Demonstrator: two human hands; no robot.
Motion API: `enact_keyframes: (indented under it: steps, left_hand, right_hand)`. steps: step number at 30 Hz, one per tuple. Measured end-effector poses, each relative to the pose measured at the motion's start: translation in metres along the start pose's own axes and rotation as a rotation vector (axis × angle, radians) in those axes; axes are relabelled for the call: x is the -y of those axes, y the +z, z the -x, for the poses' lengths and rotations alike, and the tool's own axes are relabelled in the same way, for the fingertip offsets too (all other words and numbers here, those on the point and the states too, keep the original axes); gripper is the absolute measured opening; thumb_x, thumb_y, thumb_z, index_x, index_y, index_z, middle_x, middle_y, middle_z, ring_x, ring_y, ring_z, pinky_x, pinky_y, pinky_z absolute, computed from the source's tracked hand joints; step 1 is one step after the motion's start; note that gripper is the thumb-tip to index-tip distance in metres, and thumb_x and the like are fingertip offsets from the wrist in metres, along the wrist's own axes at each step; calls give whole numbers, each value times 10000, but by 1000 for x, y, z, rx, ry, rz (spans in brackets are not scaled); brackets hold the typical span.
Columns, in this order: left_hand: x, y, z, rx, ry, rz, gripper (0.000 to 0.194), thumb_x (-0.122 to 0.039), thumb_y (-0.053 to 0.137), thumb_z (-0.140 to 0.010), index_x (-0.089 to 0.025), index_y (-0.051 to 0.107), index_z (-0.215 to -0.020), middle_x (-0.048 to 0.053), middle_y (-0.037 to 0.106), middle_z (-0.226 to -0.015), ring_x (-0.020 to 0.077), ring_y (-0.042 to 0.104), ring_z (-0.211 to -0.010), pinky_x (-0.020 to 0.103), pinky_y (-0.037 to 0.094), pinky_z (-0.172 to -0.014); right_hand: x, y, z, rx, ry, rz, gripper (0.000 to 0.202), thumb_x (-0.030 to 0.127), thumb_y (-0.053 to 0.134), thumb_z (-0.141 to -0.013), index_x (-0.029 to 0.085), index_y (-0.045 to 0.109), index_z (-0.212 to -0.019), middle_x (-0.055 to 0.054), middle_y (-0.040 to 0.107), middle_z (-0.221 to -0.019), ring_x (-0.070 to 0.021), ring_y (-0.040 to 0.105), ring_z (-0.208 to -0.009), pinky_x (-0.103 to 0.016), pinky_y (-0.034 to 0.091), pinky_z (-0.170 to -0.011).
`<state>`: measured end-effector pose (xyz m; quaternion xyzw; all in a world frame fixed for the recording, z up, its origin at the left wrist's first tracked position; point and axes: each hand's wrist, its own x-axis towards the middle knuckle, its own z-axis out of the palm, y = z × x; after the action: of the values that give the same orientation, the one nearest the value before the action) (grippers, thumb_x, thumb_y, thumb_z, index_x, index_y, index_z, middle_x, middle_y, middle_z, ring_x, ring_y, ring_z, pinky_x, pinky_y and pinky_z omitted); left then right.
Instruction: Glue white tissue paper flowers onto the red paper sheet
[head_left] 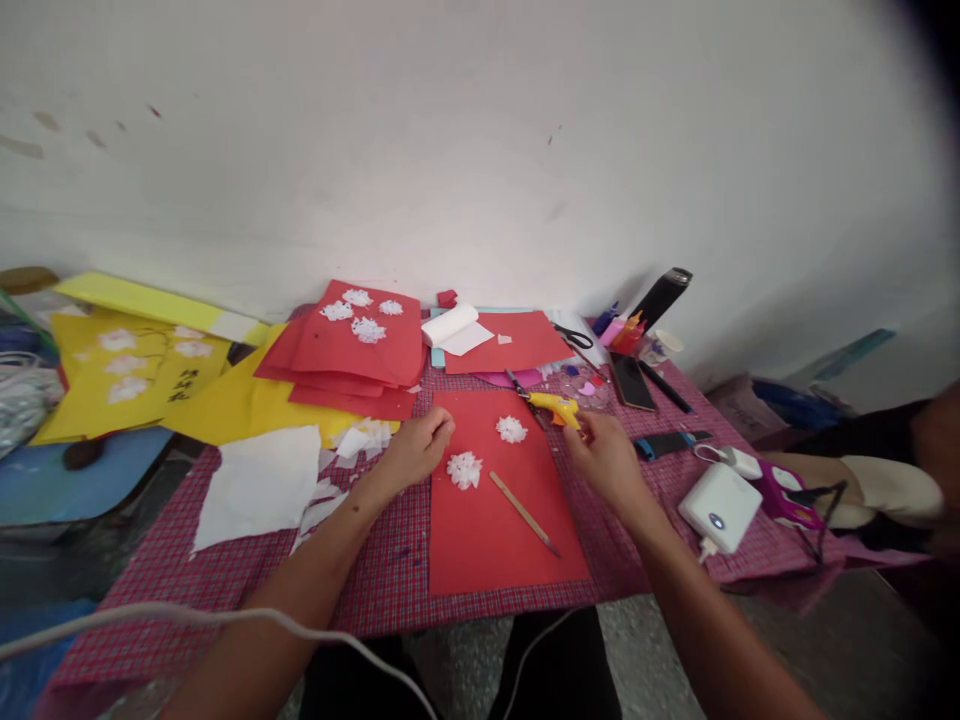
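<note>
My left hand (pixel 421 445) is closed, its fingers curled together at the left edge of a red paper sheet (pixel 480 545). Whatever it may hold is hidden. The fingers of my right hand (pixel 604 458) close on the back end of a yellow glue gun (pixel 553 404), whose nozzle points to the far left over the sheet's upper right corner. On the sheet lie two ruffled white paper flowers, one nearer (pixel 464 470) and one farther (pixel 511 430). A thin wooden stick with a dark tip (pixel 523 513) rests diagonally beside them.
Red sheets with several white flowers (pixel 368 329) lie at the back left, near torn white paper (pixel 259 485) and yellow sheets (pixel 247 395). A paper roll (pixel 450 325) is behind. To the right are a phone (pixel 632 382), a black flask (pixel 664 297) and a white power bank (pixel 720 507).
</note>
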<state>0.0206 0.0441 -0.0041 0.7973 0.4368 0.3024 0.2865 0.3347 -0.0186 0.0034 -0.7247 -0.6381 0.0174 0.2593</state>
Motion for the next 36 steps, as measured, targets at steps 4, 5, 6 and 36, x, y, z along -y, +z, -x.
enact_keyframes:
  steps: [4,5,6,36]
  left_hand:
    - [2,2,-1,-87,-36,-35,311,-357,383,-998,-215,449,-729,-41,452,-620,142,442,-567,277,279,-566]
    - [2,3,-1,-114,-35,-47,337,-372,388,-997,-218,421,-699,-44,418,-601,142,415,-554,281,263,-561]
    - [3,4,-1,-141,-30,-56,351,-380,393,-996,-220,402,-683,-44,399,-593,143,400,-551,284,256,-562]
    - [-53,-17,129,-375,-170,77,230,-307,410,-1010,-212,566,-871,11,617,-758,164,590,-725,301,476,-710]
  right_hand:
    - [41,-6,58,281,-161,-42,235,384,554,-943,188,660,-1016,-88,709,-951,-225,654,-825,-312,462,-716]
    - [50,-5,69,347,-172,12,222,396,582,-922,190,659,-957,-95,710,-953,-232,658,-814,-312,444,-692]
    - [58,-3,77,381,-153,75,204,385,600,-904,189,654,-909,-102,711,-936,-236,660,-790,-306,421,-653]
    - [17,6,101,27,312,-992,259,430,631,-879,205,570,-993,-3,654,-763,-123,506,-509,-243,404,-472]
